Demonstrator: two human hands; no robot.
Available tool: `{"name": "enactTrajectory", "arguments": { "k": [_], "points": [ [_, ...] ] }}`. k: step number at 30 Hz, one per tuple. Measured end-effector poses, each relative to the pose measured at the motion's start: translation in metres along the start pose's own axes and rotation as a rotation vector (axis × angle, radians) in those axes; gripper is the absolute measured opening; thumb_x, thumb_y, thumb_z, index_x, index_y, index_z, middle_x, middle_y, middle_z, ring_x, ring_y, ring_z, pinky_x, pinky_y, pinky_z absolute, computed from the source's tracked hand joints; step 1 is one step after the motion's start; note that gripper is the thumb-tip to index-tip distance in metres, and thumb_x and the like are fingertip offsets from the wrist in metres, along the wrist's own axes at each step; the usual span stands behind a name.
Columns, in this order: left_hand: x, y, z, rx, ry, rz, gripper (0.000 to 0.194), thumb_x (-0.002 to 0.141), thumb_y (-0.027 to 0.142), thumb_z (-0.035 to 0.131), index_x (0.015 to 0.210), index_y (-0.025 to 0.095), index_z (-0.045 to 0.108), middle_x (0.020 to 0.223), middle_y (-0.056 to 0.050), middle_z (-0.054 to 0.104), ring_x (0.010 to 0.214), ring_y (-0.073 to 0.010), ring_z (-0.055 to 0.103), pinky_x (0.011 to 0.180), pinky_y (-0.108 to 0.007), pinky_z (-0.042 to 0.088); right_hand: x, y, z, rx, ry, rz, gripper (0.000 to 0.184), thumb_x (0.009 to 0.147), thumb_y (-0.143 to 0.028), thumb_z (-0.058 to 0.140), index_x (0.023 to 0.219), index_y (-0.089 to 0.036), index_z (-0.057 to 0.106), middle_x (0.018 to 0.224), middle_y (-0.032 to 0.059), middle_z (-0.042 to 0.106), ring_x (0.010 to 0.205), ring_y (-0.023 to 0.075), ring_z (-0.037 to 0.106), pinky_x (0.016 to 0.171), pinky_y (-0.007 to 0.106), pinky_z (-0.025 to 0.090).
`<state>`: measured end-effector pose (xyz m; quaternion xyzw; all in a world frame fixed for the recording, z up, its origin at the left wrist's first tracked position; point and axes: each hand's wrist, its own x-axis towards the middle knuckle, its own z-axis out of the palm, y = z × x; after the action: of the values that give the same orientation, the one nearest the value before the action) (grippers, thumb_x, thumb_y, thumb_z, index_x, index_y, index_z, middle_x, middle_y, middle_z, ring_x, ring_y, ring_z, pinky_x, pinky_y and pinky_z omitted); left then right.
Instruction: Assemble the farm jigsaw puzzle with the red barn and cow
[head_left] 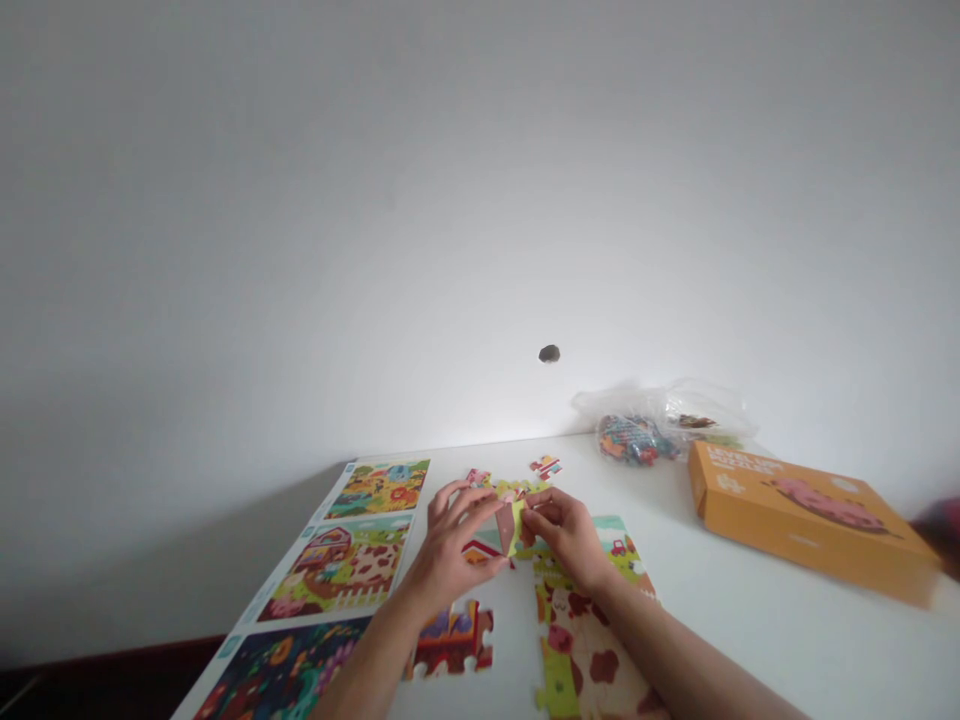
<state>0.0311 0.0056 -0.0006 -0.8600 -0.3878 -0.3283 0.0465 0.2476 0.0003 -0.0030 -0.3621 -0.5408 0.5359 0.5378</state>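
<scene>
A white wall (480, 200) rises behind a white table (780, 630), with a small dark mark (549, 353) on the wall. On the table, a long printed sheet of farm and garden scenes (337, 565) serves as the landmark, running along the left side. Right of that sheet and well apart from it lies an orange puzzle box (810, 525), with a clear plastic bag of jigsaw pieces (634, 432) just behind the box's left end. Nearer the sheet, a joined jigsaw section with a brown-spotted cow pattern (581, 630) lies flat, with a smaller joined cluster (452, 640) just beside the sheet's right edge. Two loose pieces (546, 466) sit further along, beyond the hands.

The left hand (454, 540) arches over a red-and-green piece (484, 548), its fingers (457, 500) slightly apart; any grip is hidden. The right hand (562, 535) has its fingers (544, 510) curled together, pinching a tilted yellow-green jigsaw piece (510, 528) right of the sheet.
</scene>
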Motion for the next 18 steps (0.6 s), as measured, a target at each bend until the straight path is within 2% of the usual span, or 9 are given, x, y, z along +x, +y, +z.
{"name": "enactTrajectory", "arguments": {
  "k": [7,18],
  "points": [
    [0.0006,-0.0022,-0.0013,0.065,0.034,-0.014,0.056,0.074,0.032,0.076,0.129,0.029,0.062,0.133,-0.008,0.057,0.127,-0.0314,0.042,0.110,-0.047,0.036,-0.0002,0.0020,-0.0011,-0.086,0.001,-0.038,0.036,0.081,-0.050,0.071,0.092,-0.017,0.062,0.074,0.0041,0.071,0.067,0.0178,0.066,0.071,0.032,0.052],
    [-0.0003,-0.0030,-0.0005,0.100,0.031,-0.040,0.059,0.073,0.034,0.078,0.130,0.032,0.062,0.134,-0.008,0.057,0.127,-0.0320,0.042,0.109,-0.048,0.037,0.0005,0.0079,-0.0029,-0.139,-0.011,-0.048,0.038,0.083,-0.052,0.068,0.098,-0.017,0.061,0.074,0.0041,0.072,0.069,0.0187,0.067,0.071,0.032,0.051]
  ]
}}
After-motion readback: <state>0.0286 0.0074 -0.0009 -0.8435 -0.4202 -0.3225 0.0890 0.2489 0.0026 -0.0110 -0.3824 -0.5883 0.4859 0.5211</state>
